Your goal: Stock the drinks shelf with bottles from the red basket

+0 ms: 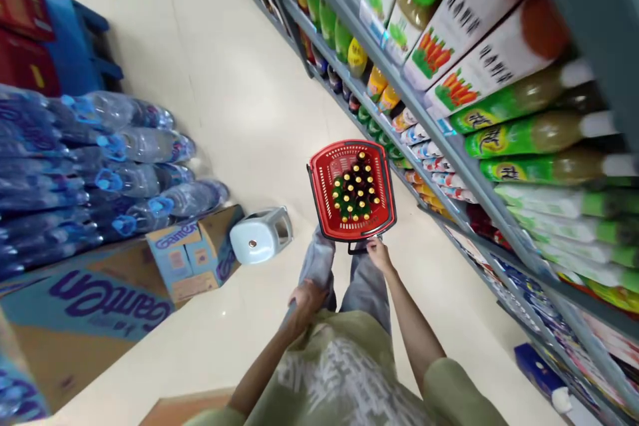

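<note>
A red shopping basket (324, 166) stands on the pale floor in front of my legs, holding several dark bottles with gold caps (355, 193). My right hand (379, 254) reaches down to the basket's near rim and closes on its dark handle (358, 247). My left hand (307, 297) rests on my left thigh with the fingers curled against the grey trouser leg, holding nothing that I can see.
Shelves (449, 140) of juice cartons and drink bottles run along the right. Stacked water bottles (100, 166) and cardboard boxes (190, 253) fill the left. A pale blue stool (260, 234) lies tipped on the floor beside the boxes. The aisle floor (234, 100) stretches ahead.
</note>
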Tool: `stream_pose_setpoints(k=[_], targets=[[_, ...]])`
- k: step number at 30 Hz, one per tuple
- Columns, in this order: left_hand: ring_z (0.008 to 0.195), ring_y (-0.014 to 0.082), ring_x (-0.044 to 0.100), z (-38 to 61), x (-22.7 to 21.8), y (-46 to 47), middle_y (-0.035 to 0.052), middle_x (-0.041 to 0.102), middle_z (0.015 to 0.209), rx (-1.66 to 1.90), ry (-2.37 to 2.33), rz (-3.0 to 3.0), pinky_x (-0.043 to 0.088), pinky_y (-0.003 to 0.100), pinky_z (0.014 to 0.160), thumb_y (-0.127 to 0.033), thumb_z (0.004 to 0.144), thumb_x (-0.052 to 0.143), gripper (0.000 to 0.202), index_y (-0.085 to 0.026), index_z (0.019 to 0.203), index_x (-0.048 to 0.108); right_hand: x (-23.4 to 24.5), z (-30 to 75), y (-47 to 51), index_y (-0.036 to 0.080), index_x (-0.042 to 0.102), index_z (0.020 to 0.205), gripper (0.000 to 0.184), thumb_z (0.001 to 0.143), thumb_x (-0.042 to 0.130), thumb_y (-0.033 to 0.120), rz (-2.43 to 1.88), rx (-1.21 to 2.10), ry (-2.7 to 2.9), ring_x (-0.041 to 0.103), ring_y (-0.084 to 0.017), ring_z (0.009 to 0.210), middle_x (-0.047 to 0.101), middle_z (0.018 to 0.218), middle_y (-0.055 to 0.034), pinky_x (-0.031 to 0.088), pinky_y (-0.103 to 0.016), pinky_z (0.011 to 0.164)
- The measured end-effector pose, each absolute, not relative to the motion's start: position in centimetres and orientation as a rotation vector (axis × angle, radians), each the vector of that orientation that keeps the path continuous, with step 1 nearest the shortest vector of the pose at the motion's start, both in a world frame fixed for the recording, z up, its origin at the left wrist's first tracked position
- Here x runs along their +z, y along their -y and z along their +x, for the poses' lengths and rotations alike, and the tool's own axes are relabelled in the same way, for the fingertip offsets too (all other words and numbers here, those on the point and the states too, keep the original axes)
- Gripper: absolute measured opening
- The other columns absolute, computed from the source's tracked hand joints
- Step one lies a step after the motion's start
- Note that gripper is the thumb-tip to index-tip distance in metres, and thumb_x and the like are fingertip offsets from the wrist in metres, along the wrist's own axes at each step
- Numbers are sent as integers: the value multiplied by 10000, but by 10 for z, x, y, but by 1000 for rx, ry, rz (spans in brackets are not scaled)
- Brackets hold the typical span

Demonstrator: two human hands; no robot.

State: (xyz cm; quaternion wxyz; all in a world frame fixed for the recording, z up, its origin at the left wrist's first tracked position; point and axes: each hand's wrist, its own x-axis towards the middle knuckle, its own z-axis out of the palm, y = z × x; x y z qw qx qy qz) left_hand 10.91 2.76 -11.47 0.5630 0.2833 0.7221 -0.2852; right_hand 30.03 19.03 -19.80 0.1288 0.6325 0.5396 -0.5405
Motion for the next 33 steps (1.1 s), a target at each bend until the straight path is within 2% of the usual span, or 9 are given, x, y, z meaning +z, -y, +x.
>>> stream_pose_setpoints(k=[2, 5, 7, 10, 12, 15, 21, 26, 33], targets=[[1144, 655, 533, 131, -133, -28, 416, 583, 1272, -829, -1697, 685, 472, 607, 744, -349, 852, 687, 823, 103, 1487, 423, -224, 294, -200, 231, 662, 1185, 278, 921, 575, 232, 1815, -1563, -1585, 770, -227, 994, 787, 1091, -71, 622, -378, 961], [1196, 688, 456, 147, -155, -27, 480, 457, 1387, -915, -1684, 789, 451, 625, 770, -321, 848, 702, 951, 147, 1558, 275, -262, 288, -219, 222, 636, 1281, 337, 949, 580, 221, 1767, -1530, -1609, 760, -210, 1018, 780, 1174, -87, 598, -363, 1001], [1166, 651, 487, 148, -168, -26, 484, 449, 1376, -934, -1693, 840, 456, 626, 806, -333, 838, 740, 1029, 171, 1567, 217, -287, 287, -233, 216, 613, 1342, 376, 968, 579, 211, 1737, -1481, -1620, 748, -205, 1068, 765, 1238, -100, 576, -353, 1033], [1117, 534, 559, 145, -184, -27, 415, 518, 1314, -934, -1726, 902, 484, 605, 868, -368, 884, 720, 1045, 152, 1597, 162, -325, 289, -253, 214, 570, 1432, 435, 997, 570, 208, 1691, -1377, -1622, 706, -210, 1196, 722, 1352, -117, 525, -342, 1099], [1065, 478, 598, 143, -193, -30, 363, 558, 1260, -955, -1752, 967, 522, 561, 830, -426, 931, 678, 1019, 112, 1623, 158, -349, 292, -262, 206, 537, 1481, 474, 1008, 562, 200, 1661, -1299, -1601, 669, -222, 1269, 700, 1395, -130, 494, -341, 1130], [941, 433, 660, 140, -204, -36, 336, 572, 1243, -1014, -1765, 1076, 559, 492, 711, -498, 943, 673, 1003, 47, 1645, 209, -381, 294, -266, 187, 512, 1521, 520, 1004, 569, 193, 1611, -1196, -1540, 640, -258, 1313, 704, 1381, -147, 484, -358, 1125], [807, 383, 714, 134, -215, -52, 320, 554, 1340, -956, -1748, 1118, 609, 526, 645, -461, 980, 601, 849, -54, 1660, 296, -421, 279, -245, 255, 522, 1529, 550, 988, 605, 208, 1525, -1094, -1484, 575, -281, 1377, 687, 1402, -129, 436, -380, 1147], [801, 409, 724, 132, -217, -58, 339, 537, 1376, -915, -1753, 1110, 613, 579, 629, -432, 983, 570, 812, -67, 1660, 311, -433, 269, -238, 222, 545, 1494, 504, 992, 572, 178, 1506, -1020, -1469, 567, -288, 1359, 648, 1428, -161, 405, -396, 1151], [809, 391, 715, 127, -215, -51, 332, 549, 1354, -900, -1759, 1108, 600, 521, 638, -433, 990, 548, 796, -51, 1651, 322, -416, 274, -246, 260, 596, 1391, 407, 988, 611, 206, 1456, -994, -1484, 564, -276, 1315, 680, 1325, -130, 417, -371, 1098]])
